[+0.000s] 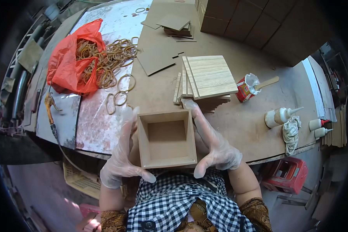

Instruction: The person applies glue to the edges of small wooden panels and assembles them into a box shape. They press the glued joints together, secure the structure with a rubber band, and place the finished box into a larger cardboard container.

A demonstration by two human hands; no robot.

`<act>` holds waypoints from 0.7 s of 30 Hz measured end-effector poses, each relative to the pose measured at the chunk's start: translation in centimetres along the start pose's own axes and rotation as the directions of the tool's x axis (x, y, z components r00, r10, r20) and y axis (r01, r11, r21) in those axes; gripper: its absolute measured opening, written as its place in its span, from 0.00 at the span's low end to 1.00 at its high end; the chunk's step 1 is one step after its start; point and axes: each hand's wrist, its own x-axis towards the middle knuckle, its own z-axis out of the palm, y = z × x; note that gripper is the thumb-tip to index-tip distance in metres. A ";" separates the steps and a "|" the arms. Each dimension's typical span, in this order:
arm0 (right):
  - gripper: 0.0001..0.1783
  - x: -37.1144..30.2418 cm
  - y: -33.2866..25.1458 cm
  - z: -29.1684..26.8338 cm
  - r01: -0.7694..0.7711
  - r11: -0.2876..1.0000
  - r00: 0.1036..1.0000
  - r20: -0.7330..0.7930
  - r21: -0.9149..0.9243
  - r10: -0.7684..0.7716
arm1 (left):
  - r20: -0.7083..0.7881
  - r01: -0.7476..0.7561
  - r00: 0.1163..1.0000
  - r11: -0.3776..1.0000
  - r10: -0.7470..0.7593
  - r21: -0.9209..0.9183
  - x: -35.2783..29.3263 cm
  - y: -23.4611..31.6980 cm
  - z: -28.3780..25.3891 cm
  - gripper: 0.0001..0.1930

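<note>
Between my hands is an open, square brown fibreboard box [167, 157], its hollow inside facing up. It sits at the table's near edge, close to my checked apron. My left hand [121, 156], in a clear plastic glove, holds the box's left side, with the fingers along the wall and the thumb by the near corner. My right hand [215, 145], gloved the same way, grips the right side with its thumb below the near right corner. The fingers' undersides are partly hidden. Just beyond the box stands a stack of pale wood-grain panels [212, 75].
A red plastic bag [62, 65] spills rubber bands [118, 54] at left. To the right are a tub with a stick [248, 88], a white glue bottle [276, 117] and a rag [291, 133]. Thin boards [154, 58] and stacked brown boxes [251, 23] lie farther back.
</note>
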 end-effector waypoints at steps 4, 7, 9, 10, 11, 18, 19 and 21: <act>0.83 0.2 0.3 -0.1 -0.028 0.999 1.000 -0.007 0.016 0.028 | -0.001 0.185 0.982 0.971 -0.187 -0.155 0.6 0.8 0.2 0.76; 0.82 0.3 0.0 -0.8 0.052 0.967 0.998 0.044 -0.251 -0.043 | 0.054 0.124 0.991 0.989 -0.120 -0.084 0.2 -0.5 -1.2 0.76; 0.83 0.6 -0.8 -1.0 -0.054 0.970 0.998 0.013 -0.235 0.059 | 0.070 0.098 0.993 0.995 -0.098 0.003 0.1 -1.2 -1.9 0.76; 0.84 0.8 -1.0 -1.0 -0.100 0.969 0.995 0.002 -0.225 0.103 | 0.072 0.075 0.994 0.995 -0.079 0.060 0.2 -1.0 -1.9 0.77; 0.82 0.6 -1.0 -1.1 -0.112 0.973 0.994 -0.032 -0.201 0.108 | 0.074 0.052 0.995 0.992 -0.061 0.114 0.4 -0.8 -1.8 0.77; 0.81 1.6 -1.8 -0.8 -0.135 0.966 0.991 -0.035 -0.219 0.131 | 0.084 0.034 0.996 0.993 -0.044 0.116 0.6 -1.8 -1.8 0.81; 0.81 1.9 -2.1 -0.7 -0.141 0.971 0.990 -0.029 -0.193 0.138 | 0.086 0.037 0.995 0.987 -0.051 0.153 0.5 -1.9 -2.0 0.82; 0.81 2.3 -2.3 -0.7 -0.157 0.978 0.988 -0.021 -0.139 0.155 | 0.109 0.021 0.993 0.979 -0.044 0.205 0.4 -2.5 -2.3 0.82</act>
